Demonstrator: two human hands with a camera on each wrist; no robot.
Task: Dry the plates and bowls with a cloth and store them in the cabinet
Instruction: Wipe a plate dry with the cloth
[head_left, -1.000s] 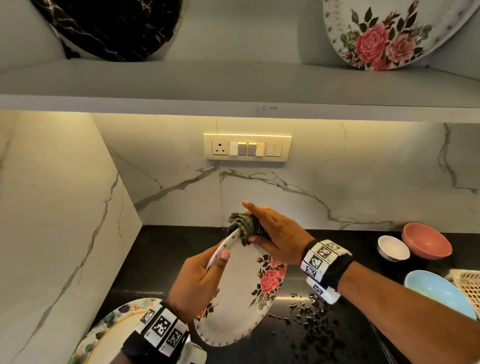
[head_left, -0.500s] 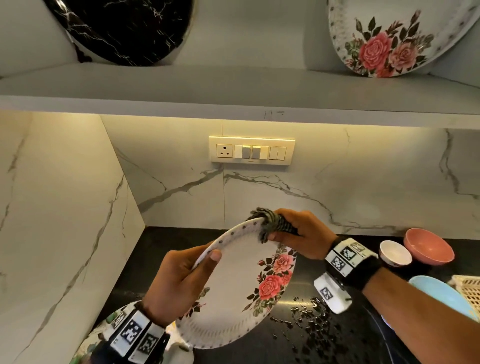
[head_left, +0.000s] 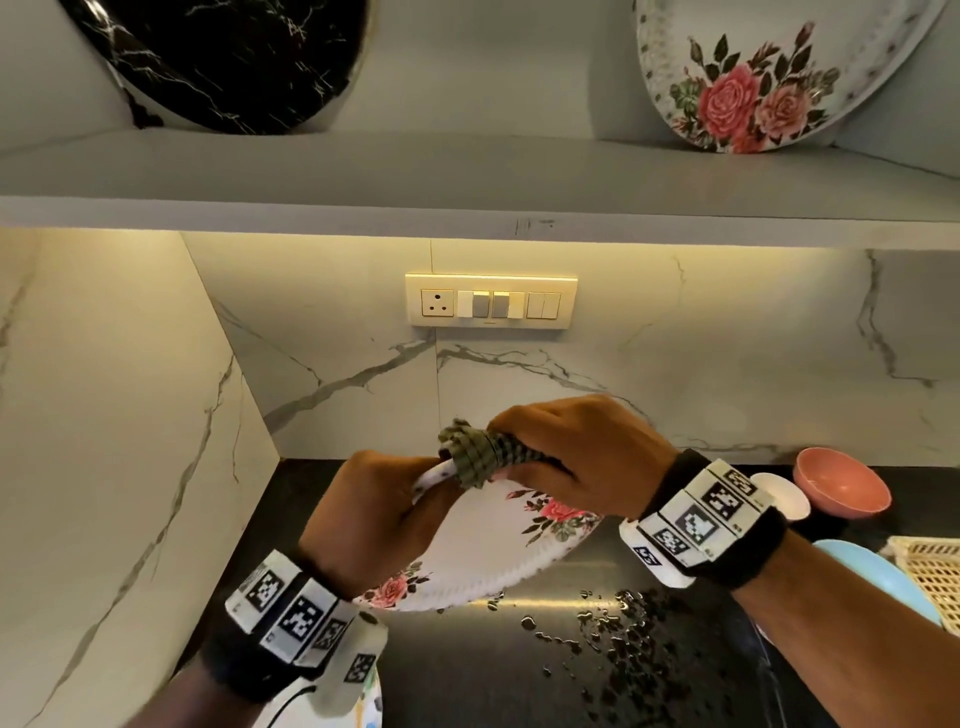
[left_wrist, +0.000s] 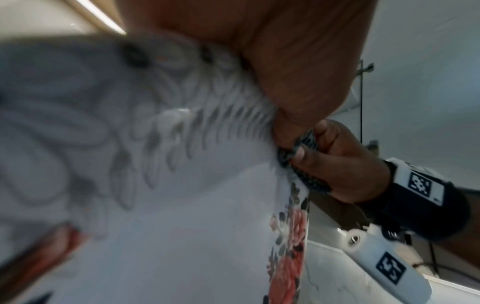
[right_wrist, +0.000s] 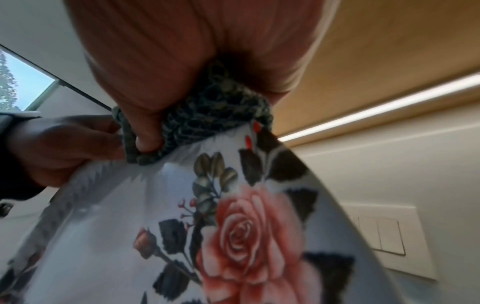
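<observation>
Above the counter's (head_left: 467, 675) left end, the rose plate (head_left: 493, 545) is held tilted in the air. The left hand (head_left: 374, 514) pinches its far rim, thumb on the face. The right hand (head_left: 576, 457) is curled round a bunched green cloth (head_left: 475, 454), which wraps the same rim just beside the left fingers. To dry it well, I would slide the cloth along the edge while turning the plate, keeping the left grip firm, since a wet rim may slip.

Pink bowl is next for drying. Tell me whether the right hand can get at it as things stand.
Probably not yet: the right hand grips the cloth on the rose plate. The pink bowl lies uncovered just beyond that wrist.
</observation>
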